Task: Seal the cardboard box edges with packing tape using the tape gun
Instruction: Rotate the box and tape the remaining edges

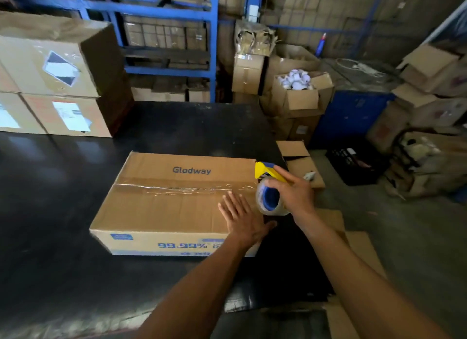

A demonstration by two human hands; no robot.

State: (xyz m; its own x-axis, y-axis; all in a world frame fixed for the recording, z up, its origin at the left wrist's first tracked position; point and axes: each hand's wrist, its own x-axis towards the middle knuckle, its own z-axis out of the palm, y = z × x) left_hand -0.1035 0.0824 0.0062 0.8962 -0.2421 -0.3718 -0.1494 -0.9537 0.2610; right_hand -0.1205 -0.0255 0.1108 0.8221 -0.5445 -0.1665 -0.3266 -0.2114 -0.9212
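Observation:
A closed brown cardboard box [164, 207] printed "Glodway" lies on the black table [50, 212]. A strip of clear tape [177, 187] runs along its top centre seam from the left edge to the right edge. My left hand [240, 217] lies flat, fingers spread, on the box top near its right end. My right hand [294, 192] grips the yellow and blue tape gun [267, 187] at the box's right edge, where the seam ends. The clear roll on the gun faces me.
Stacked sealed boxes [55, 80] stand at the table's back left. Blue shelving [166, 35] with cartons rises behind. To the right, beyond the table, are open cartons [300, 93], a black crate [353, 161] and flattened cardboard [353, 250] on the floor.

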